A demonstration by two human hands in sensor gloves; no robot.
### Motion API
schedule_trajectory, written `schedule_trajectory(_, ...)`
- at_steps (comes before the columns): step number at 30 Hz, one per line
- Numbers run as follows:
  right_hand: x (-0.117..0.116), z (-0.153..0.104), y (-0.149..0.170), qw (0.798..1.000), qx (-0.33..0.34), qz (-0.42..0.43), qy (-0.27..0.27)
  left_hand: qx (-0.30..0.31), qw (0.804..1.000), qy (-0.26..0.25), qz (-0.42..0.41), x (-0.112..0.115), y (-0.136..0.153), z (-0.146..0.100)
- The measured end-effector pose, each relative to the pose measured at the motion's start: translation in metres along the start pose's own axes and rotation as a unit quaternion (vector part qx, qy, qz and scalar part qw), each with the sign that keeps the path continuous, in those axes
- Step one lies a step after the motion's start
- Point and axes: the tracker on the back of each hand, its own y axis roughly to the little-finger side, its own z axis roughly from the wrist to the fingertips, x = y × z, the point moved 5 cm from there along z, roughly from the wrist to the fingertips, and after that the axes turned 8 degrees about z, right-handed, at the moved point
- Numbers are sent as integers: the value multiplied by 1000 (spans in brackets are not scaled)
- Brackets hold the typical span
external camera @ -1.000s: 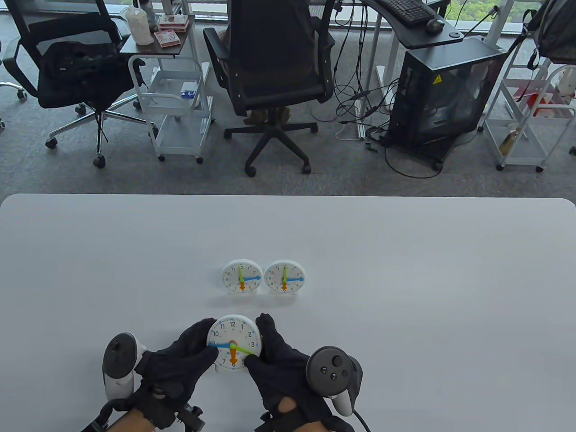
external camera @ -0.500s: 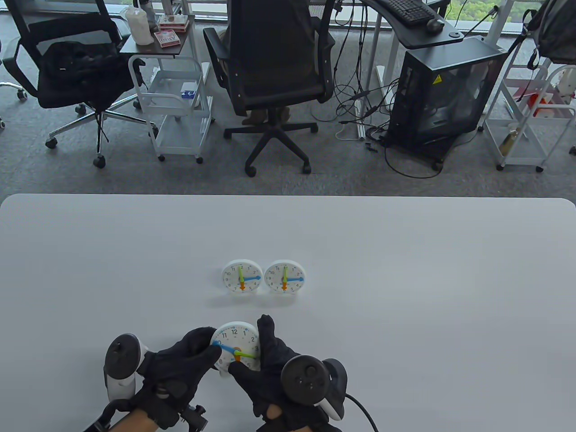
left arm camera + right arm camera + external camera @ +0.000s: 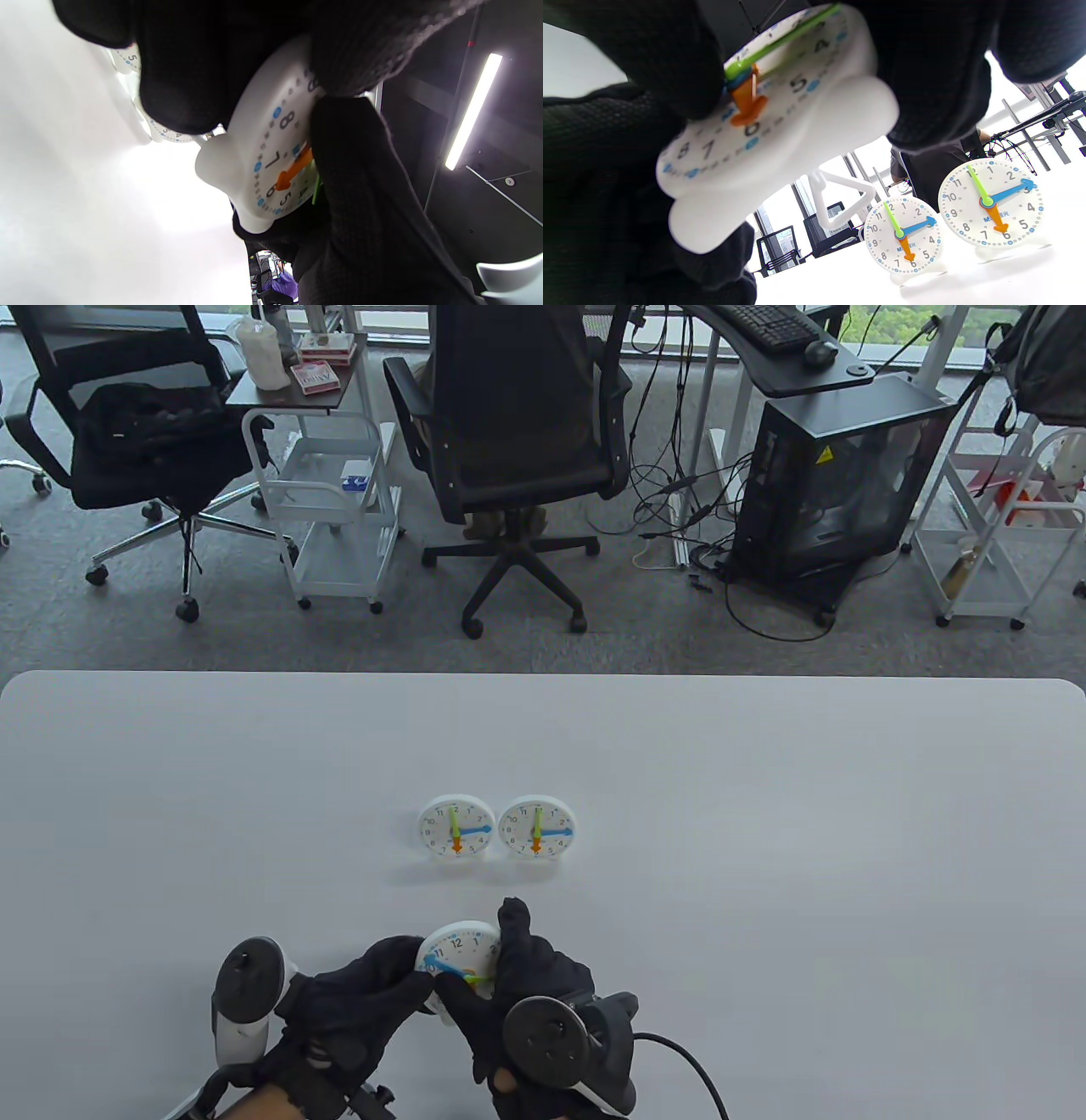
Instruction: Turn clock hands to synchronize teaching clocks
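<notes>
— Tilted further back than a second ago, the near clock [image 3: 458, 954] now shows less of its face from the table view, and both hands have slid a little to the right along the bench [image 3: 764, 814]. What holds it?

— The left hand [image 3: 361, 1005] grips its left rim, fingers wrapped around the edge. The right hand [image 3: 517, 984] grips the right rim, one finger standing straight up past the top of the case, while its thumb [image 3: 454, 994] lies across the lower face near the hub.

— And the pointers on that clock?

— Its blue hand [image 3: 439, 961] points left toward the nine, its green hand [image 3: 780, 42] runs right toward the three or four, and its orange hand [image 3: 746, 103] points down at the six. In the right wrist view a white wire stand [image 3: 840, 199] hangs off its back, clear of the bench.

— Where does it sit against the others?

— In front of them, well apart. The two far clocks stand upright side by side, nearly touching: the left far clock [image 3: 456, 825] directly beyond the near clock, the right far clock [image 3: 536, 825] just to that one's right. Both read green near twelve, blue at three, orange at six.

— Anything past them?

— Beyond the bench's far edge, a black office chair [image 3: 509, 432] stands straight behind the far clocks.
</notes>
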Motion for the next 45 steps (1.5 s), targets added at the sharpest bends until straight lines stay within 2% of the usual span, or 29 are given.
schedule_trajectory(31, 7, 0, 8, 999, -13, 37, 17, 7, 999, 12, 39, 5, 0, 0)
schedule_trajectory(45, 13, 0, 17, 996, -33, 83, 24, 8, 999, 10, 43, 4, 1, 1)
